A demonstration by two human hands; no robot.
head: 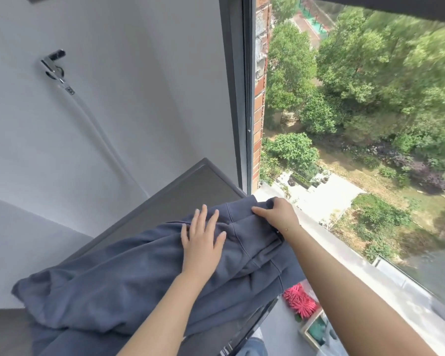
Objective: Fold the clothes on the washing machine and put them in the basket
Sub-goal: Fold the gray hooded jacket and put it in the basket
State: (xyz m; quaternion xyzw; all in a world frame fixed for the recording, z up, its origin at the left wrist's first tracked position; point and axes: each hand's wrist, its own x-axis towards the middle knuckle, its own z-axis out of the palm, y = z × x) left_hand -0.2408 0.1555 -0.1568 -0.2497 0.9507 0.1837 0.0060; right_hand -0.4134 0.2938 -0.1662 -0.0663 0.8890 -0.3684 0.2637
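Washer top (190, 186) under half-cropped garment (129, 276)

Left hand (203, 242) lies flat, fingers spread and straight, palm down. Right hand (278, 214), just beyond, curls its fingers in a pinching grip, arm extended.

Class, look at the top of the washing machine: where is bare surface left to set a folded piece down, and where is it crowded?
Free: the far-left part of the washing machine top, bordered by the white wall, the window frame and the blue garment's far edge. Crowded: the near part, covered by the blue garment, with the left hand flat on it and the right hand gripping its far edge.
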